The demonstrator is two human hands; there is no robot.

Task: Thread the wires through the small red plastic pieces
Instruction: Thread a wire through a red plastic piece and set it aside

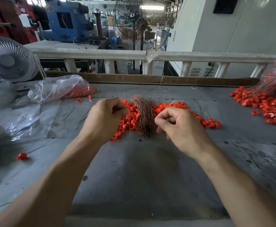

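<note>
A bundle of thin brownish wires (144,112) lies across a heap of small red plastic pieces (174,107) in the middle of the grey table (142,161). My left hand (103,118) hovers over the left part of the heap with its fingers curled; what it holds is hidden. My right hand (178,128) sits just right of the bundle, fingers curled and thumb against forefinger beside the wires' lower end. Whether it pinches a wire cannot be made out.
A clear bag with red pieces (63,88) lies back left beside a white fan (8,60). A pile of red pieces with wires (268,104) sits at the right. One red piece on a wire (22,156) lies near left. A cardboard strip (134,78) edges the back.
</note>
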